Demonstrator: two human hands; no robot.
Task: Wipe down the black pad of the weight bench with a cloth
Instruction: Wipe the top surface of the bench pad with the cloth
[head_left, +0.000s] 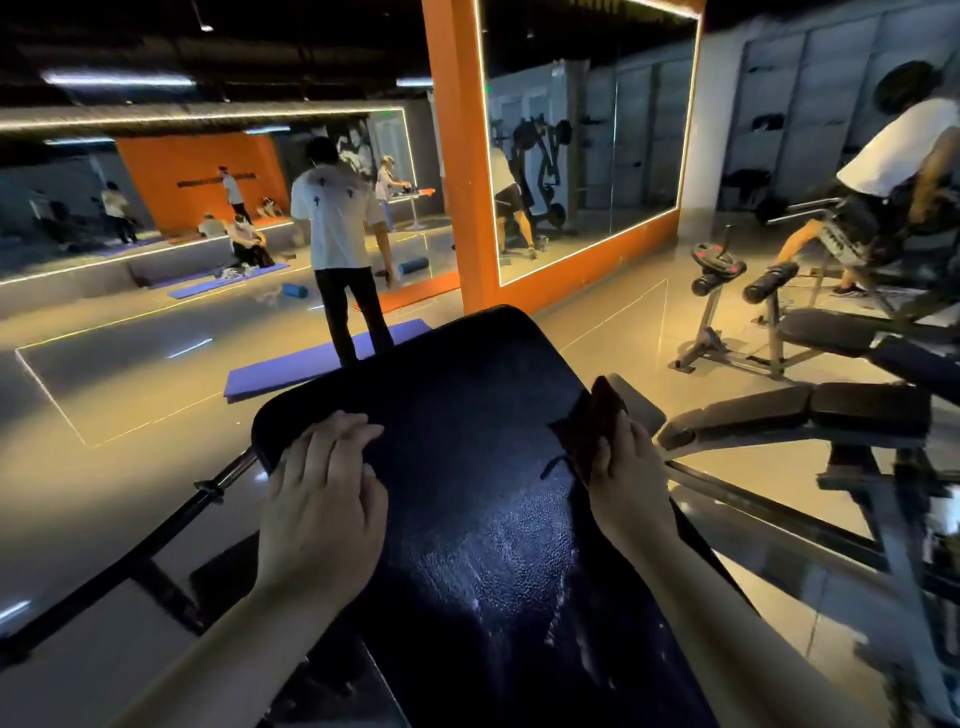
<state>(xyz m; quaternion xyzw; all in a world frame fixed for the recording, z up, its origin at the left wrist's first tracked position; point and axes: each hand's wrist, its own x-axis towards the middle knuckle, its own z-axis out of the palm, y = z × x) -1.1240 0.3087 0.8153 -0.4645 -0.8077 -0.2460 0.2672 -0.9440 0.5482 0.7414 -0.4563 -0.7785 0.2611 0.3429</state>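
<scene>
We stand over the bench, its black pad stretching away from us. Our left hand lies flat on the pad's left edge, fingers straight and side by side, the tips reaching onto the top surface. We judge that it is there to steady the pad and brace us while the other hand works. Our right hand is at the pad's right edge, fingers curled round a dark cloth, which is bunched ahead of the hand and touches the pad's side and top. Gripped there, it can take the rim as well as the flat, we think. The near part of the pad shows pale streaks and a sheen, probably damp from wiping. The far end looks duller and likely needs passes yet.
</scene>
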